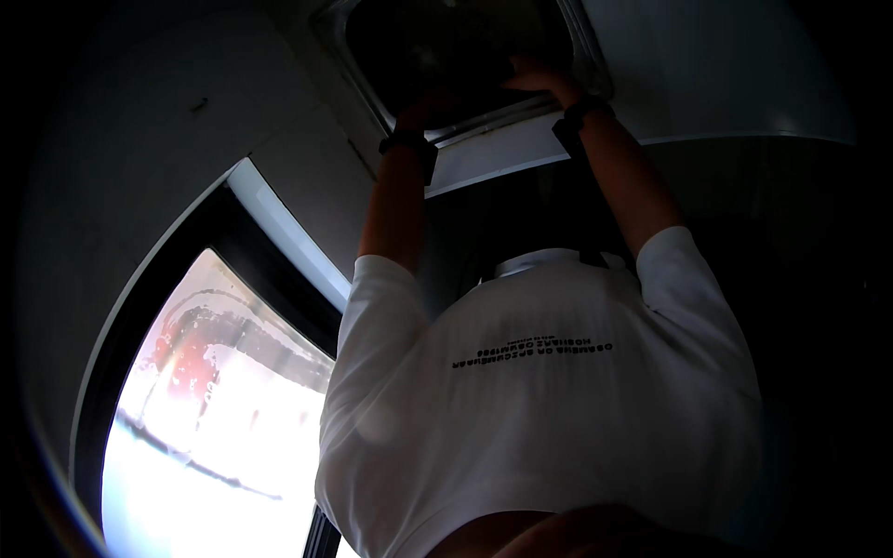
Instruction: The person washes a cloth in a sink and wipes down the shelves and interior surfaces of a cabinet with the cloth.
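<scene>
Both my arms reach forward to a dark basin-like recess (456, 46) with a shiny metal-looking rim (493, 119) at the top of the head view. My right hand (539, 79) is over the near right part of the recess, partly lit, its fingers toward the left and fading into shadow. My left hand (426, 110) is at the near left edge, almost lost in the dark. Whether either hand holds anything is hidden by the shadow. A dark band (586, 110) circles my right wrist, and another dark band (405, 141) my left.
My white shirt (539, 418) with upside-down dark lettering fills the lower middle. At the left is a bright, blotchy glass pane (233, 400) in a dark frame (279, 288). A pale surface (716, 74) extends right of the recess. The far right is black.
</scene>
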`<control>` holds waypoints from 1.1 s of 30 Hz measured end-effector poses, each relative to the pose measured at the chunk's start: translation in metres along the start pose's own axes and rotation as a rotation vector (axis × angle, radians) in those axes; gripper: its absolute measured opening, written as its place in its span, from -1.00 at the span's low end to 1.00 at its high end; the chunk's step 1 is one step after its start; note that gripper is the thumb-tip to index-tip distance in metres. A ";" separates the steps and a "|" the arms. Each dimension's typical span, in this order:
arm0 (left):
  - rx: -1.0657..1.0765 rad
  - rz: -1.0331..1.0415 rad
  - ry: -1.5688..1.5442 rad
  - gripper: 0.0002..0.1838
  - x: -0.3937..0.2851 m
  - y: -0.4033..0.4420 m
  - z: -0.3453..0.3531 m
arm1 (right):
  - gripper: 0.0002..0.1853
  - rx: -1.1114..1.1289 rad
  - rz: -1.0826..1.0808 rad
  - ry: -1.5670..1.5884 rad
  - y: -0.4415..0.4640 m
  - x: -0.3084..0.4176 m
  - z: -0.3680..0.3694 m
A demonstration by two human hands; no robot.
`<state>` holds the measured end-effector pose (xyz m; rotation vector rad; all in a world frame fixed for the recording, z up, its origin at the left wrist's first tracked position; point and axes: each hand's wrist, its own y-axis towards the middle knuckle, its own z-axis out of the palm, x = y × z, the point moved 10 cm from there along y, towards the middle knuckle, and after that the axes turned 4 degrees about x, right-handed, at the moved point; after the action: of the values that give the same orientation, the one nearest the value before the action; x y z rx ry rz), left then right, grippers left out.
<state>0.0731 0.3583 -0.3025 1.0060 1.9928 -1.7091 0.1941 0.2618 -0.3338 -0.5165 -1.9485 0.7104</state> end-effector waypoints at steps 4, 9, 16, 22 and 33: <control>0.035 -0.307 -0.182 -0.26 0.049 -0.005 -0.006 | -0.43 -0.370 -0.027 0.147 0.013 -0.021 -0.017; 0.046 -0.327 -0.164 -0.22 0.058 -0.003 0.001 | -0.61 -0.493 0.062 -0.238 -0.023 0.005 -0.037; -0.017 -0.244 -0.043 -0.20 0.062 -0.001 0.003 | -0.67 -0.238 0.075 -0.333 -0.007 0.002 -0.010; -0.036 -0.293 -0.065 -0.23 0.013 -0.007 -0.005 | -0.45 -0.026 0.079 -0.064 -0.005 0.001 0.005; 0.044 -0.281 0.335 -0.40 0.042 0.021 0.009 | -0.23 0.094 0.135 -0.028 0.018 -0.026 0.030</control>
<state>0.0564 0.3634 -0.3473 1.1346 2.4150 -1.8298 0.1801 0.2512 -0.3742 -0.5861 -1.9093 0.8947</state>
